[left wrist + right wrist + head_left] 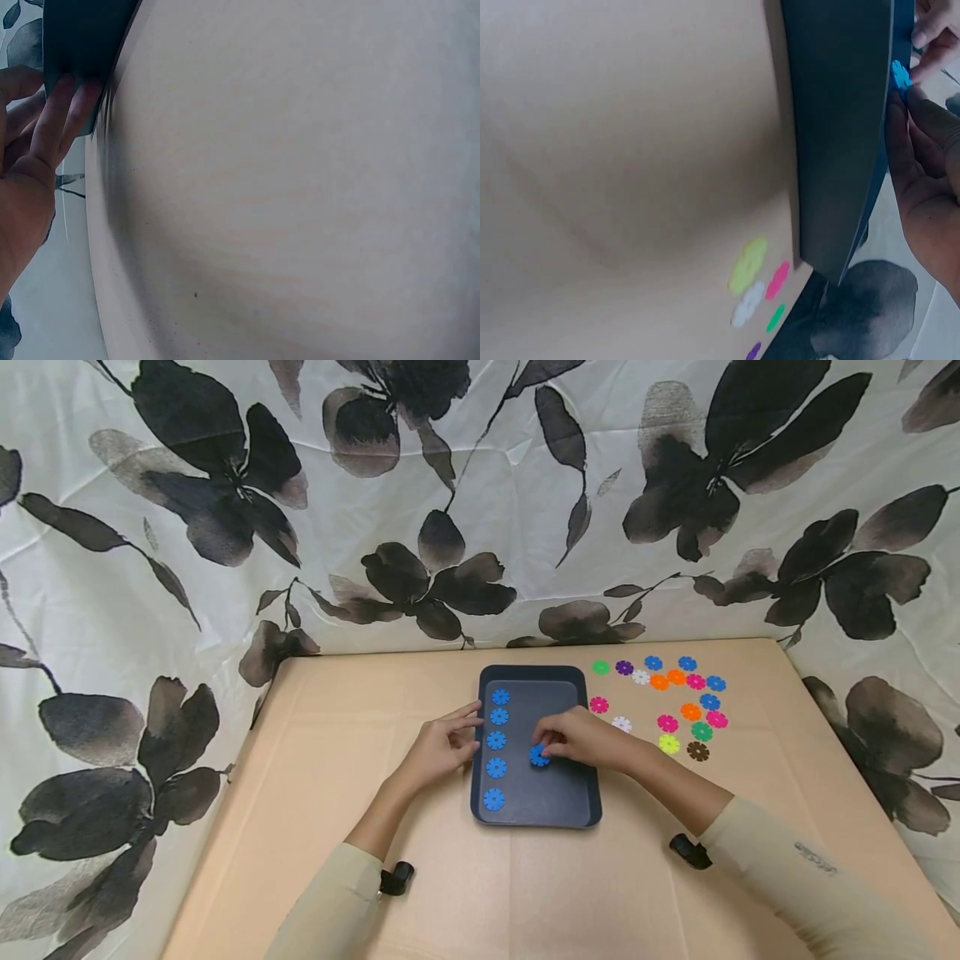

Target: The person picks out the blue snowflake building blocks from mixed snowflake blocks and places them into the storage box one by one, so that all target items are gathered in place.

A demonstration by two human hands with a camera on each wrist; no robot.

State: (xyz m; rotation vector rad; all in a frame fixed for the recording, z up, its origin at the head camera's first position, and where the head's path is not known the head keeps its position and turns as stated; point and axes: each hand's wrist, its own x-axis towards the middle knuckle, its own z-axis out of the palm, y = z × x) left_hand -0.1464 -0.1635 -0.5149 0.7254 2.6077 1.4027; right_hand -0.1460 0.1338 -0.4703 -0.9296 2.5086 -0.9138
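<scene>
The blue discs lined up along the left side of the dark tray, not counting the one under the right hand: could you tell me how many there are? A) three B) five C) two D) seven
B: the head view shows five blue discs in a column inside the dark tray, apart from the blue disc that the right hand pinches.

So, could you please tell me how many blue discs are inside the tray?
6: five in a column along the tray's left side, top one, and one pinched by the right hand.
</scene>
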